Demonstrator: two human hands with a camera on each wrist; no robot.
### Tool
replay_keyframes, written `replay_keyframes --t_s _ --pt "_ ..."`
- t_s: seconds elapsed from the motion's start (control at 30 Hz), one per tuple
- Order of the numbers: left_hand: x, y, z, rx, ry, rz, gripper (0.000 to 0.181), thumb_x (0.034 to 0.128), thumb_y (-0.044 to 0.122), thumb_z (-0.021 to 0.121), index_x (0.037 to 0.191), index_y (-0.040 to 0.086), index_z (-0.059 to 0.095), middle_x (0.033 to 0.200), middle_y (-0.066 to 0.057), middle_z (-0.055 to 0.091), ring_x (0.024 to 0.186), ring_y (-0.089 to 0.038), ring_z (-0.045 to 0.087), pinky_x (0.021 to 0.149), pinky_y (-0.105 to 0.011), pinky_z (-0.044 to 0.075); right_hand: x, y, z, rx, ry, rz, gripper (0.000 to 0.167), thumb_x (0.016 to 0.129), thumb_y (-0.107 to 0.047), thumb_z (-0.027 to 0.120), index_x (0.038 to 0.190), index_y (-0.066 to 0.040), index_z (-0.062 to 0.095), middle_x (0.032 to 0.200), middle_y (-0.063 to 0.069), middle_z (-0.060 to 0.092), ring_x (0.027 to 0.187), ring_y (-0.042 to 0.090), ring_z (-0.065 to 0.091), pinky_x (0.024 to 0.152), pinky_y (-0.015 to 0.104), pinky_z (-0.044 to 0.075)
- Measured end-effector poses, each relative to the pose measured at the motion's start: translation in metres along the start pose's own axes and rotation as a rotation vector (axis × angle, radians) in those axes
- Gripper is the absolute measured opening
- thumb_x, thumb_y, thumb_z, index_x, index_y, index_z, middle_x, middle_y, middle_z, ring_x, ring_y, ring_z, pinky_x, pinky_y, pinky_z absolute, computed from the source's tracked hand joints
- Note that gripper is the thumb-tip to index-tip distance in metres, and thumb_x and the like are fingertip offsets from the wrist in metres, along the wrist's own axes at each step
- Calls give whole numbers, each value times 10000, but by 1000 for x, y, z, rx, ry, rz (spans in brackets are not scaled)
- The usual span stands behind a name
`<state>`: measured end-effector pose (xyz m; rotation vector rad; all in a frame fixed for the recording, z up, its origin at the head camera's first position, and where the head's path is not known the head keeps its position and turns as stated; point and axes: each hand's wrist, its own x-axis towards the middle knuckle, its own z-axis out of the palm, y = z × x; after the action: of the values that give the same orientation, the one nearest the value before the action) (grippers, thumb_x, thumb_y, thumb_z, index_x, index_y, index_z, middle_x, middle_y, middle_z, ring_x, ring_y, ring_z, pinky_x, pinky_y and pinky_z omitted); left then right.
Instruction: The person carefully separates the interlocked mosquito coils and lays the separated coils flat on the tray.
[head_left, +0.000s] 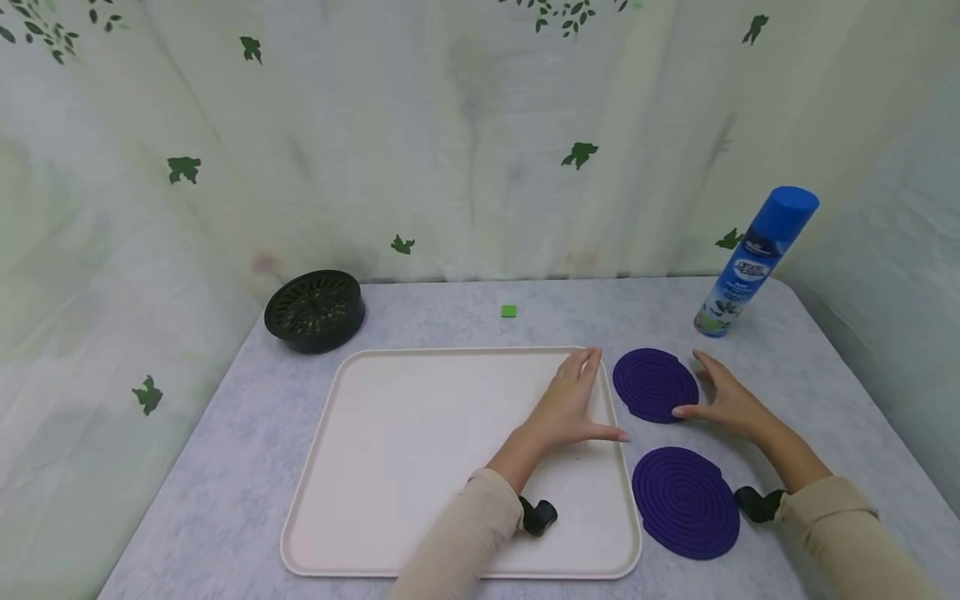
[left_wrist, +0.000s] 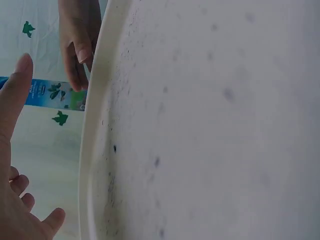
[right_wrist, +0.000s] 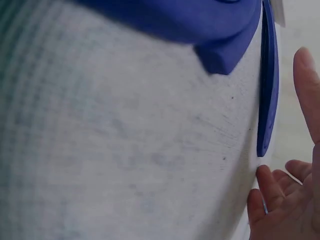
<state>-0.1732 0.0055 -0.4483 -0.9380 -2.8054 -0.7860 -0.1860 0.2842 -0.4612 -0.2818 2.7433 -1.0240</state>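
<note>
Two dark purple spiral discs lie on the table right of the tray: a far disc [head_left: 655, 385] and a near disc [head_left: 686, 503]. My left hand [head_left: 564, 408] is over the tray's right edge, thumb spread from straight fingers, nothing held. On the far disc's right side is my right hand [head_left: 729, 407], its thumb over the disc's edge and fingers apart, gripping nothing. In the right wrist view, fingertips of the right hand [right_wrist: 285, 195] are beside the end of the far disc [right_wrist: 268, 100]. The left wrist view shows the left hand [left_wrist: 20, 165] with fingers spread.
The large white tray [head_left: 420, 467] covers the middle of the table. A black round slotted container [head_left: 315, 312] stands at the back left, a small green square [head_left: 509, 311] at the back middle. A blue spray can [head_left: 753, 262] is at the back right, before the curtain.
</note>
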Motion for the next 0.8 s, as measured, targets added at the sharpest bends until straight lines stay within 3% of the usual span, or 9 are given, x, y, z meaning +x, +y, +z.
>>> replay_keyframes --t_s 0.2,0.43,0.6,0.8 --pt "9 8 23 -1 -75 -86 1145 567 618 730 1420 64 203 1393 -110 275 1291 -240 216 1062 -310 201 3 7 5 -25 -2 12 1077 704 -392 745 1374 124 78 1376 367 106 1240 504 141 991 606 155" --pt "20 12 45 95 -64 -152 1079 562 664 701 1392 98 307 1262 -62 350 1159 -187 309 972 -306 290 1 9 4 -90 -10 -17 1011 722 -400 726 1356 144 156 1380 356 118 1257 495 96 987 624 122" --pt "25 14 50 150 -67 -258 1005 551 667 705 1350 145 392 1060 26 323 963 -128 308 842 -245 294 2 8 2 -83 -21 -49 931 732 -374 725 1335 142 237 1375 348 144 1247 503 115 967 646 136" --pt "30 21 52 206 -68 -327 896 556 643 720 1267 147 492 923 47 294 864 -120 297 765 -232 290 1 9 1 -15 -8 -62 871 735 -313 736 1316 135 268 1366 351 157 1244 508 117 971 644 126"
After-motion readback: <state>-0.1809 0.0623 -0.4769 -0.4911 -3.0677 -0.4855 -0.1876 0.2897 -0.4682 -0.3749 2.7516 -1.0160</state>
